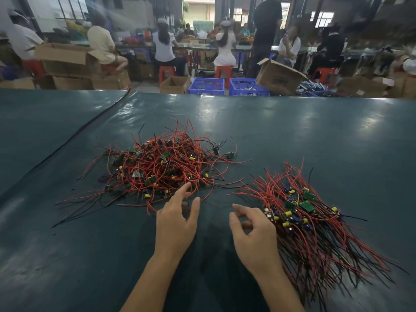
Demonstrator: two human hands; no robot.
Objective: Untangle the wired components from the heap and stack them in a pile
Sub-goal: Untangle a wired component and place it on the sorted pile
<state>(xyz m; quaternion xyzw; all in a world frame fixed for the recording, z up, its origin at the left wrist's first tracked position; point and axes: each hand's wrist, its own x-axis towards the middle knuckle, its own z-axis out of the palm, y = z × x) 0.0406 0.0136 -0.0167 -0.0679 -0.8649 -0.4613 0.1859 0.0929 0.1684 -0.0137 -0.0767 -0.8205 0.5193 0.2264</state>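
Now both bare hands hover low over the dark green surface [292, 131], between two masses of wired components. The left hand [177, 221] is released, its fingers straight and spread. Its index fingertip reaches the near edge of the tangled heap [162, 163], among the outermost red wires, though I cannot tell whether it touches them. That heap lies left of centre, a knot of red and black leads with small green boards and yellow capacitors mixed all through it, and loose wire ends trail out over the surface on every side.

The right hand [252, 230] is also released, its fingers loosely curled around nothing I can see, and it sits just beside the left edge of the sorted pile [304, 212]. In that pile the boards bunch together in the middle, and the leads fan away from them in roughly one line, up to the left and down to the right.

Beyond the far edge of the surface stand two blue crates [206, 86], open cardboard boxes [279, 77], and people seated on red stools [166, 72] at long benches.
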